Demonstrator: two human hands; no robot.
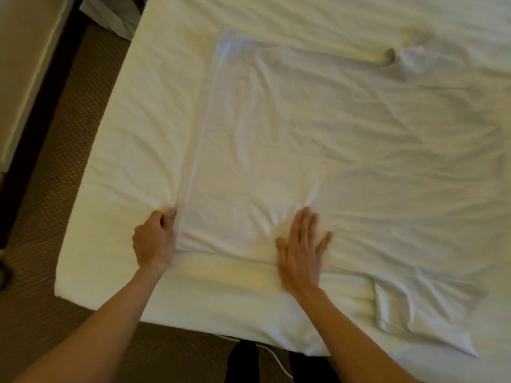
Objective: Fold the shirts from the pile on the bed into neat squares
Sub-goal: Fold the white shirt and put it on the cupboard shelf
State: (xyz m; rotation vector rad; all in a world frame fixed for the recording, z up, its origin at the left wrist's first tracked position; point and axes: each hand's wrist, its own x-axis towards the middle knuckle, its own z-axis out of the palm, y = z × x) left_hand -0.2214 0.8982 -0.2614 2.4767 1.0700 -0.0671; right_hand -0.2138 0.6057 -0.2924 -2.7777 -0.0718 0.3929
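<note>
White shirt lies spread flat on the bed, wrinkled, hem edge running up from the left hand, body stretching away to the right of both hands. One sleeve sticks out toward the near bed edge, right of the right forearm; the other sleeve is bunched at the far side, well beyond the right hand. Left hand has fingers curled, pinching the near hem corner of the shirt, cloth puckered just above its fingertips. Right hand is flat, fingers straight and slightly spread, palm pressing on the shirt's near edge, creases fanning out from the fingertips. Hands are apart, shirt fabric between them. Brown carpet lies left of the left hand, off the bed. Pale furniture stands at far left.
</note>
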